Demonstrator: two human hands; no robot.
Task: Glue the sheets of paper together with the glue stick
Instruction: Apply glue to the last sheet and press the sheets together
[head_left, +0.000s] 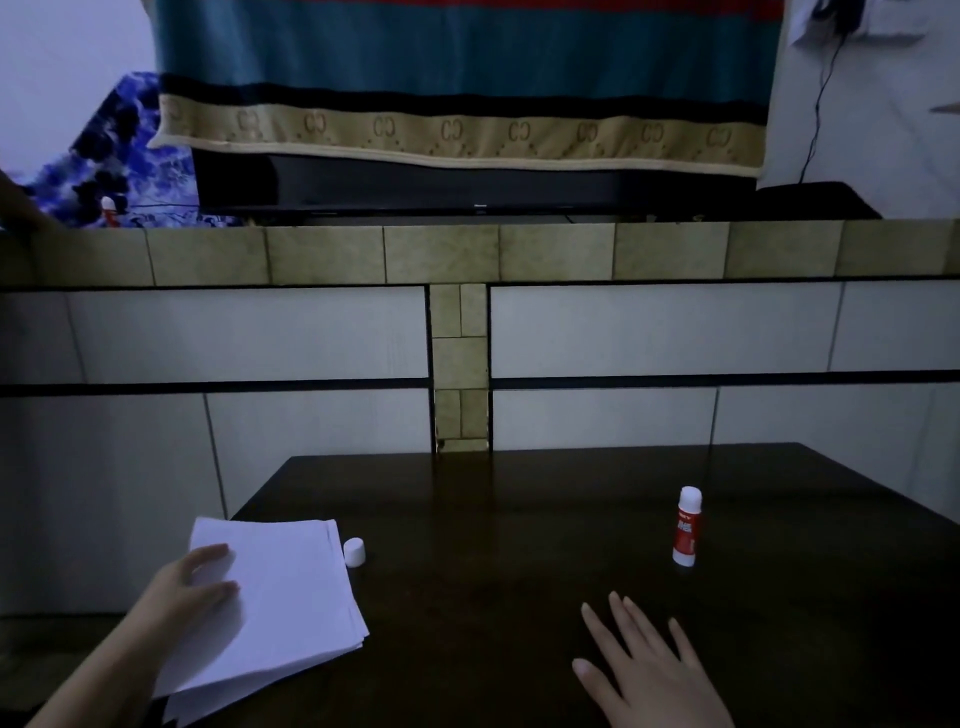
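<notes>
A stack of white paper sheets (291, 592) lies at the left end of a dark wooden table (519, 519), hanging a little over its left edge. My left hand (192, 587) rests on the stack with relaxed fingers. A red and white glue stick (687, 526) stands upright on the right part of the table. Its white cap (354, 552) lies just right of the stack's far corner. My right hand (649, 670) lies with straight, spread fingers over the table near the front, below the glue stick and apart from it.
A tiled wall with a ledge (467, 254) rises right behind the table. On the ledge stands a dark screen (467, 187) draped with a striped cloth (457, 78). A blue patterned cloth (114, 166) lies at the far left.
</notes>
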